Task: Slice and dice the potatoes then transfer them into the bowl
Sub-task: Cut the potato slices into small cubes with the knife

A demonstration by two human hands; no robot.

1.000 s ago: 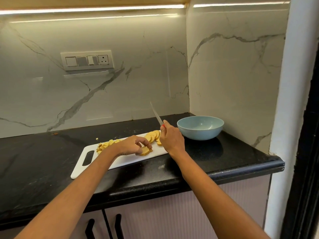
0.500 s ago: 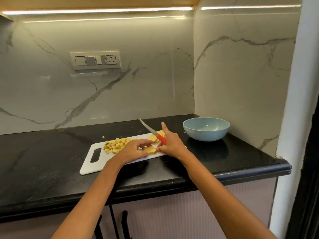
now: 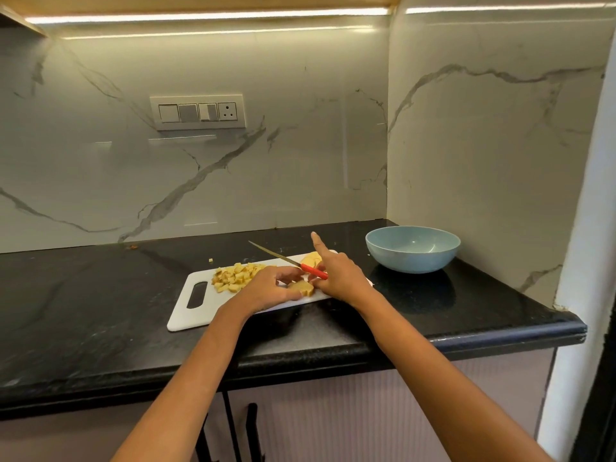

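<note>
- Head view: a pale blue bowl (image 3: 412, 249) stands on the black bench (image 3: 100, 301) in the corner at the right, close to the marble side wall; what shows of its inside holds nothing.
- A white cutting board (image 3: 200, 315) lies on the bench left of the bowl and apart from it, its handle slot toward the left end.
- A heap of diced potato pieces (image 3: 235, 277) sits on the middle of the board, with one stray cube (image 3: 210, 260) on the bench just behind the board.
- A stack of potato slices (image 3: 311, 260) lies at the far right end of the board, partly hidden behind the right hand.
- The left hand (image 3: 266, 288) rests on the board with its fingers curled down over a small stack of slices (image 3: 304, 288), pinching it at the near edge.
- The right hand (image 3: 340, 275) grips the red handle of a knife (image 3: 288, 261), fingers curled round it, while the index finger points straight up and away.
- The knife's blade reaches leftward and away over the board, above the diced heap; whether its edge touches anything cannot be told.
- A switch panel (image 3: 198, 111) with a socket is fixed on the marble back wall, and dark cupboard handles (image 3: 252, 428) show below the bench edge.
</note>
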